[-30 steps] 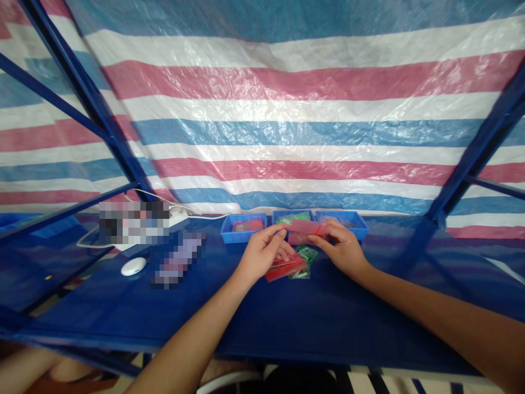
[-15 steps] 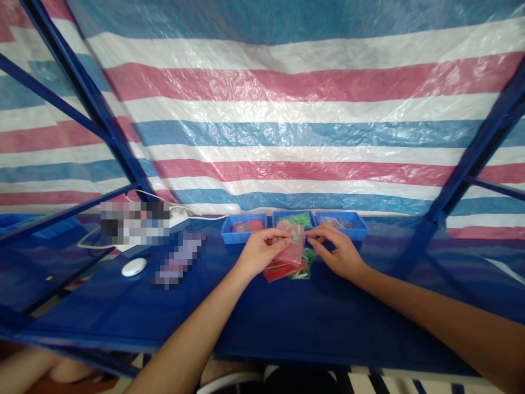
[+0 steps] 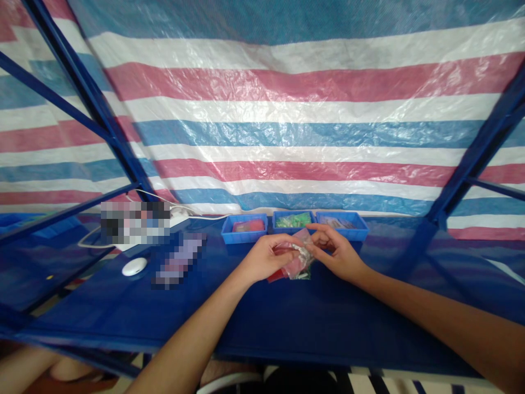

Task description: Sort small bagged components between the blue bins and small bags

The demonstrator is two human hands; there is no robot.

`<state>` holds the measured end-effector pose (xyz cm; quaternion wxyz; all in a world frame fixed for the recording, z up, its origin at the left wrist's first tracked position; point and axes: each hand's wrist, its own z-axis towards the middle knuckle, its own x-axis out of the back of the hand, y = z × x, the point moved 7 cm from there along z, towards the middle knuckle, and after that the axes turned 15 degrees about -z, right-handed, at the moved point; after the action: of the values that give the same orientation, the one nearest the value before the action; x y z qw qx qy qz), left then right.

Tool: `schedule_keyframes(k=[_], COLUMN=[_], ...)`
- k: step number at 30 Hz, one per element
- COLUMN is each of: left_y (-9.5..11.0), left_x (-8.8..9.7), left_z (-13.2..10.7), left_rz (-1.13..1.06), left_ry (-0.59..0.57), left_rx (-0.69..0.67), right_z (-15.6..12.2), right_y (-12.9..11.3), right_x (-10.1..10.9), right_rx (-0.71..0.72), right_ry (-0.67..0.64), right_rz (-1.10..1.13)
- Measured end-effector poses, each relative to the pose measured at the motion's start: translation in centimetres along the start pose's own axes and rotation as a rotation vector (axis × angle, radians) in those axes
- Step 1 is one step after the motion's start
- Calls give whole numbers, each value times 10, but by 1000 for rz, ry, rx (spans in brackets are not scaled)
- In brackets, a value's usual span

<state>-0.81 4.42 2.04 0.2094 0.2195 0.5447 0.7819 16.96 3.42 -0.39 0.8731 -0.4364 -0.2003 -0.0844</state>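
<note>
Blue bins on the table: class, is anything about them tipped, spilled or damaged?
Nothing stands out. The left bin, middle bin and right bin stand upright in a row, with no spill or damage visible; the right hand partly hides the last.

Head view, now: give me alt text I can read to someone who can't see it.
A left hand holds a pinkish see-through bag over a blue table, with the right hand at its edge. Red and green packets show partly beneath it. Three blue trays stand behind; a white oval object lies off to the left.
</note>
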Motion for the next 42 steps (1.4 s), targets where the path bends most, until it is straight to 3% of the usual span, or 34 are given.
schedule_keyframes(k=[3,5,14,17,21,27,34,39,42], left_y=[5,6,-4,-4,-6,-11,-1,10,15], left_x=[14,18,8,7,6,11,30,6,-5], left_z=[3,5,5,5,3,6,-1,0,-1], left_rz=[-46,-123,-260,-261,-205,-196,184,293,340], left_ry=[179,232,156,162,133,170,426,172,84], left_rx=[-56,-56,17,6,41,9,-160,-202,-207], right_z=[0,0,0,1,2,2,6,5,3], right_y=[5,6,-5,1,12,17,27,25,13], right_x=[1,-1,2,3,4,3,13,18,13], right_rx=[-39,-51,61,14,-86,-125,-195,-183,-91], right_ry=[28,4,-36,2,40,48,181,238,170], right_rz=[17,28,-164,-113,17,92,87,33,-62])
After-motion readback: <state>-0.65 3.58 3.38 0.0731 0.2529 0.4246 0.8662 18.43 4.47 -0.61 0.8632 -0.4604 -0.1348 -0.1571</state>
